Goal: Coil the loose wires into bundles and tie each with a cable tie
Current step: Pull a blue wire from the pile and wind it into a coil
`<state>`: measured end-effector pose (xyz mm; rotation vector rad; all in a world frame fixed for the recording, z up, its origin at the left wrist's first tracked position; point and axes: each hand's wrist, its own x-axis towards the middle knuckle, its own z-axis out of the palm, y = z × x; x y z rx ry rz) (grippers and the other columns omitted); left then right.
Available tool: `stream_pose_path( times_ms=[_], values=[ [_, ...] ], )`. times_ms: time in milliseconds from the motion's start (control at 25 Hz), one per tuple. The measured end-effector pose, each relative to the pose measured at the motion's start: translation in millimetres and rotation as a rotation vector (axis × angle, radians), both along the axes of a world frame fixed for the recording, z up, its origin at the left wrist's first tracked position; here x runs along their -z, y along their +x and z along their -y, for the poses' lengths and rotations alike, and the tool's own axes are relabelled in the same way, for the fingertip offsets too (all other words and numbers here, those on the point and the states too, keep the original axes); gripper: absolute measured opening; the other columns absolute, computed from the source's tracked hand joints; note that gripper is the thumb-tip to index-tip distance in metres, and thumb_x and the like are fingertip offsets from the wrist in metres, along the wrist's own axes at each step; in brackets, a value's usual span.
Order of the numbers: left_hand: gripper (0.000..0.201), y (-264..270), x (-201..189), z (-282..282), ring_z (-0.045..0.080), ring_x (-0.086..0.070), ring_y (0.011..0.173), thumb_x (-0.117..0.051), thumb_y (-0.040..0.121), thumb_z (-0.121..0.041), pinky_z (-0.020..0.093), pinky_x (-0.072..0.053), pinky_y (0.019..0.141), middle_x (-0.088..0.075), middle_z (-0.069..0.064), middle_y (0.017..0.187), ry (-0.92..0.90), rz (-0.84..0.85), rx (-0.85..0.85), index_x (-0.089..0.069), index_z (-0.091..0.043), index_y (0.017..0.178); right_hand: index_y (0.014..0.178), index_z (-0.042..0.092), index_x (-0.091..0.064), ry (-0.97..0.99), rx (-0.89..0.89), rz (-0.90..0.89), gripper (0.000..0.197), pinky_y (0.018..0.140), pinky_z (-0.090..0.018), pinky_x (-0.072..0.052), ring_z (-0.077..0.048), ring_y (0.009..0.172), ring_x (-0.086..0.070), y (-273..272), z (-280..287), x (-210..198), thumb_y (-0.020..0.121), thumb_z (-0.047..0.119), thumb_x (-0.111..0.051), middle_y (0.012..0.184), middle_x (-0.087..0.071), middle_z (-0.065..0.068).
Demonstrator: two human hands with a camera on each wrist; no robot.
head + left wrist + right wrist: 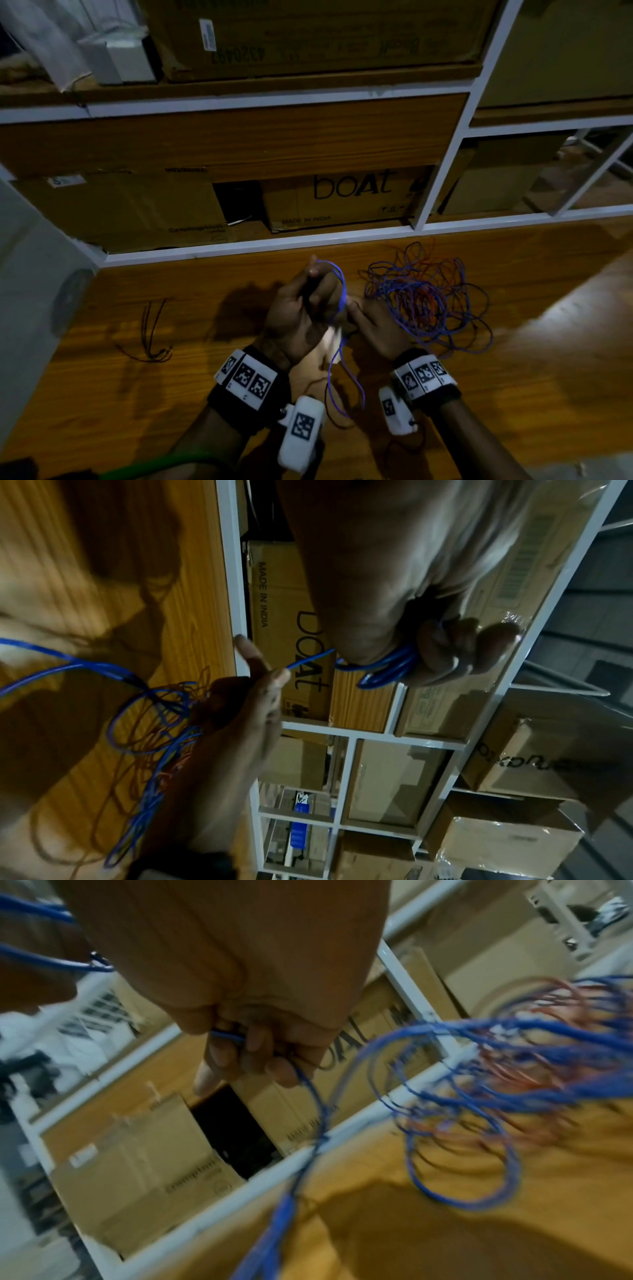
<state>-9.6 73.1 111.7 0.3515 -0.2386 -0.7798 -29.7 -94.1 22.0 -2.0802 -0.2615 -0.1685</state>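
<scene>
- Fingertips [441, 653] of our left hand [294, 308] curl round a few turns of thin blue plastic-coated wire [387, 666], thumb pressed on top, hand raised just over the worktop.
- Our right hand [373, 325] pinches the same blue wire beside the left, fingers bunched together on the strand, feeding it across.
- From that pinch the wire drops in long loops [342, 383] toward our wrists, then runs into the tangled heap of blue and red wires [424, 301] lying on the orange wood-grain worktop [171, 411] to our right.
- Risk one, as we judge it: the small coil looks springy, so if our left fingers ease off, the turns could pop open.
- Risk two: pulling more length could drag the whole heap along or cinch a knot, since blue and red strands are thoroughly intermixed there.
- Risk three: the hanging loops near our wrists could snag on the white wrist-worn camera units [301, 431].
- Off to the left lies a bundle of thin dark strands [150, 332], possibly the ties; we can't tell for sure, and reaching them means freeing a hand.
- Beyond, a white-framed shelf [260, 245] holds brown cardboard boxes [342, 202].
</scene>
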Motion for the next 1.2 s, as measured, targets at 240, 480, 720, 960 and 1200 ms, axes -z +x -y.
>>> stream_pose_path(
  times_ms=[240, 480, 720, 960, 1200],
  values=[
    [0.016, 25.0, 5.2, -3.6, 0.011, -0.055, 0.064, -0.06, 0.096, -0.028, 0.019, -0.044, 0.053, -0.069, 0.013, 0.113, 0.124, 0.017, -0.301, -0.059, -0.012, 0.093, 0.095, 0.02, -0.071, 0.122, -0.004, -0.15, 0.037, 0.079, -0.038, -0.05, -0.02, 0.079, -0.067, -20.5, -0.1, 25.3, 0.106, 0.034, -0.038, 0.079, -0.069, -0.005],
    [0.039, 30.4, 19.7, -4.5, 0.011, -0.061, 0.079, -0.039, 0.101, -0.019, 0.018, -0.047, 0.056, -0.054, 0.02, 0.144, 0.315, -0.018, -0.504, -0.045, 0.001, 0.135, 0.089, 0.024, -0.06, 0.035, -0.047, -0.156, 0.03, 0.068, -0.034, -0.047, -0.02, 0.066, -0.06, -32.4, 11.0, 28.8, 0.108, 0.03, -0.039, 0.072, -0.062, -0.001],
    [0.06, 40.2, 31.9, 1.4, 0.004, -0.064, 0.081, -0.049, 0.1, -0.005, 0.016, -0.047, 0.059, -0.044, 0.01, 0.148, 0.733, 0.286, -0.722, -0.021, -0.009, 0.153, 0.11, 0.032, -0.059, -0.215, -0.133, -0.133, 0.021, 0.075, -0.033, -0.049, -0.006, 0.075, -0.064, -34.6, 5.8, 18.0, 0.105, 0.038, -0.04, 0.081, -0.069, 0.006],
    [0.07, 34.2, 33.1, -5.9, -0.002, -0.052, 0.122, -0.049, 0.095, -0.015, 0.034, -0.049, 0.096, -0.033, -0.01, 0.154, 1.135, 0.649, -0.772, -0.013, -0.031, 0.153, 0.117, 0.029, -0.054, -0.376, -0.197, -0.037, 0.025, 0.061, -0.025, -0.037, -0.011, 0.074, -0.062, -48.9, 7.2, 8.6, 0.094, 0.02, -0.05, 0.081, -0.069, 0.007],
    [0.035, 11.1, 46.1, -15.8, 0.031, -0.061, 0.117, -0.044, 0.105, -0.015, 0.035, -0.045, 0.092, -0.063, 0.021, 0.123, 1.649, 0.694, -0.295, -0.055, 0.006, 0.131, 0.119, 0.019, -0.058, -0.554, -0.161, 0.08, 0.047, 0.058, -0.024, -0.03, -0.018, 0.068, -0.063, -43.6, 28.6, -14.8, 0.092, 0.043, -0.028, 0.081, -0.07, 0.001]
  ],
)
